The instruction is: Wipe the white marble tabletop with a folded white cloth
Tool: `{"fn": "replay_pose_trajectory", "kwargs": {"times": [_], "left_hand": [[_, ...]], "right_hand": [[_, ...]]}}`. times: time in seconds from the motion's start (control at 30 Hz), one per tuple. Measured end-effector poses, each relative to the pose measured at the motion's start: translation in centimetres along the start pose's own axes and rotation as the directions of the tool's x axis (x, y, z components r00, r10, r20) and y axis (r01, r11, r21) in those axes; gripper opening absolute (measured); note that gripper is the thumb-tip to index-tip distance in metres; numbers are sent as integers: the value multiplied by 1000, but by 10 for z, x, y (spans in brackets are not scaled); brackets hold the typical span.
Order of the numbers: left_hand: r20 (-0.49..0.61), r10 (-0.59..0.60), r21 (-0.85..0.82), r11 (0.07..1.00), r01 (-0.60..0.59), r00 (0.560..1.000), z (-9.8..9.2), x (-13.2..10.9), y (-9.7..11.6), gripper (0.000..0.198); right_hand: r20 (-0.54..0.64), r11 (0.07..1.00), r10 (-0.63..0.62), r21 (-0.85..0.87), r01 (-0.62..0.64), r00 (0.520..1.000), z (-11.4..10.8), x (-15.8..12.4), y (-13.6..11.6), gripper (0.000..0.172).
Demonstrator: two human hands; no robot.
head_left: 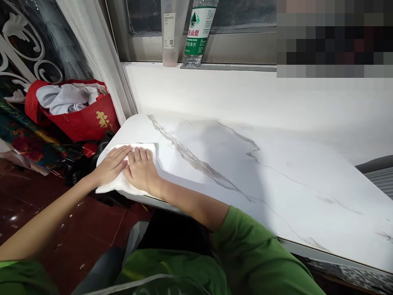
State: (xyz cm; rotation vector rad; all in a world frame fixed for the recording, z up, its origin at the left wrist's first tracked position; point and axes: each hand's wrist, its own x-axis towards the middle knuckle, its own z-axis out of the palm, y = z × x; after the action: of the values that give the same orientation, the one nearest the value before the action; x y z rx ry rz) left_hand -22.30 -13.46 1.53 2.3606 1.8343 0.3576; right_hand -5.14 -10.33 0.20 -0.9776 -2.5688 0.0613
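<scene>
A white cloth (139,186) lies spread on the left end of a white table with grey marble veins (196,143), and its near edge hangs a little over the front. Flat on the cloth rests my left hand (112,166), fingers stretched out. Beside it, almost touching, my right hand (143,170) presses down with its fingers laid out on the cloth. Neither hand is wrapped around anything. The cloth under both palms is hidden.
On the window ledge behind the table stand a water bottle (199,35) and a clear plastic container (169,41). Left of the table sits a red bag (89,119) stuffed with pale fabric, near a white curtain (89,37). A black strapped item (76,164) lies below.
</scene>
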Motion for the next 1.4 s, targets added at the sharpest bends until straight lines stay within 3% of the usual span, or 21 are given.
{"fn": "replay_pose_trajectory", "kwargs": {"times": [0.13,0.27,0.5,0.67,0.83,0.97,1.1,1.23,1.4], "left_hand": [[28,20,-20,1000,-19,999,-6,-5,-13,58],[20,28,-30,999,-27,999,-4,21,-36,59],[53,90,-37,995,-88,995,-2,120,-75,58],[83,47,-31,999,-45,995,4,196,-90,57],[76,22,-12,1000,-22,997,7,234,-99,59],[86,-1,14,1000,0,996,6,234,-100,60],[93,-15,42,999,11,996,2,216,-93,61],[113,-28,51,998,22,993,-2,178,-80,62],[84,-31,46,999,28,996,-6,111,-61,59]], "right_hand": [[35,998,-22,54,20,999,1,9,-6,59],[48,997,6,72,-9,999,5,30,7,57],[-16,987,151,55,-150,988,24,96,57,51],[-64,966,257,40,-255,964,39,139,100,48],[-93,967,257,27,-255,962,49,168,126,46],[-95,974,226,11,-226,969,51,173,130,46],[-73,985,173,5,-173,982,48,163,122,47],[-15,987,159,7,-159,987,38,140,97,52],[49,992,123,22,-124,991,21,95,51,58]]}}
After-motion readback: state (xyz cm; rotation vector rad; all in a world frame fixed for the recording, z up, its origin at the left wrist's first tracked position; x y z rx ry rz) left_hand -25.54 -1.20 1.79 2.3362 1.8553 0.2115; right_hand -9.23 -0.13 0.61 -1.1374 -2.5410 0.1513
